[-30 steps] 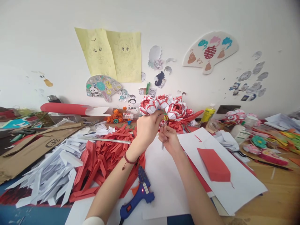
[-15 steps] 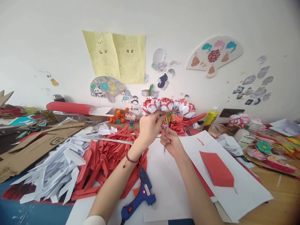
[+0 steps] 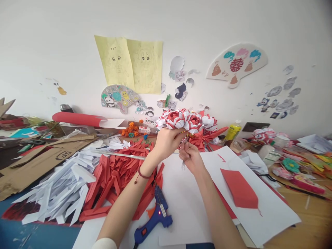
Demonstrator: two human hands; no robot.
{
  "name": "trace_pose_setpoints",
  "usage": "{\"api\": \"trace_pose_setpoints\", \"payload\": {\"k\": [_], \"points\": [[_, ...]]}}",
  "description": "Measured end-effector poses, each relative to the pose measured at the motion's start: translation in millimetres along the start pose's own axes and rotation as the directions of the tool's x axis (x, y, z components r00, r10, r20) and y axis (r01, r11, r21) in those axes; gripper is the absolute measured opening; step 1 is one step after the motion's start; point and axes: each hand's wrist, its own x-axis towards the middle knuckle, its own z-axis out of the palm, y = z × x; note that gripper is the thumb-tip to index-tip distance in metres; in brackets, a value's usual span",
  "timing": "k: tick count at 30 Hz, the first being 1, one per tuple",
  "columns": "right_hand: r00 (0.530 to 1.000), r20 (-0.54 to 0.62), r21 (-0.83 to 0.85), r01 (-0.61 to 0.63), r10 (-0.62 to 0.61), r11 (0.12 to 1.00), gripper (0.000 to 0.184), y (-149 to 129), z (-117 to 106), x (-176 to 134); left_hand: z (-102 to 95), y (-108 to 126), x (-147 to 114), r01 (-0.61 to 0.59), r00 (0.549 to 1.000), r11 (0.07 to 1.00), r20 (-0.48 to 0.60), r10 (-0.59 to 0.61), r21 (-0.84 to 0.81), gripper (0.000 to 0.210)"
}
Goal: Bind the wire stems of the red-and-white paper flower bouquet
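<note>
A bouquet of red-and-white paper flowers (image 3: 176, 118) is held up over the middle of the table. My right hand (image 3: 191, 156) is closed around its thin wire stems (image 3: 183, 165), whose ends poke out below the fist. Just under the flower heads, my left hand (image 3: 168, 141) is closed, thumb and fingers pinching at the bouquet; its exact hold is partly hidden by the blooms. Below my left forearm lies a blue hot glue gun (image 3: 155, 218) with a small red light on.
Folded white paper strips (image 3: 62, 186) and red paper strips (image 3: 114, 176) are heaped on the left. White sheets (image 3: 181, 200) lie beneath my hands, with a red paper piece (image 3: 240, 188) on the right. Behind stand a yellow bottle (image 3: 233, 130) and a red paper roll (image 3: 77, 118).
The bouquet has turned and tilted, so its red flower centres face me more. My left hand has shifted slightly under the blooms; my right hand still grips the stems.
</note>
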Motion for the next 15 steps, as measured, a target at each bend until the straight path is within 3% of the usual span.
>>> {"api": "trace_pose_setpoints", "payload": {"k": [4, 9, 15], "points": [[0.998, 0.055, -0.065, 0.047, -0.044, 0.997, 0.031, 1.1, -2.5, 0.5, 0.4, -5.9, -0.9, -0.073, 0.997, 0.997, 0.03, 0.074, -0.021, 0.03], [0.991, 0.064, -0.171, 0.125, -0.116, 0.977, 0.034, 5.4, -3.0, 1.7, 5.5, -8.8, -2.9, -0.178, 0.984, 0.971, 0.009, 0.179, 0.16, 0.032], [0.974, -0.037, -0.237, 0.21, -0.225, 0.948, 0.036, 9.5, -5.7, 5.4, 11.1, -9.6, -2.8, -0.237, 0.968, 0.92, -0.008, 0.252, 0.31, 0.034]]}}
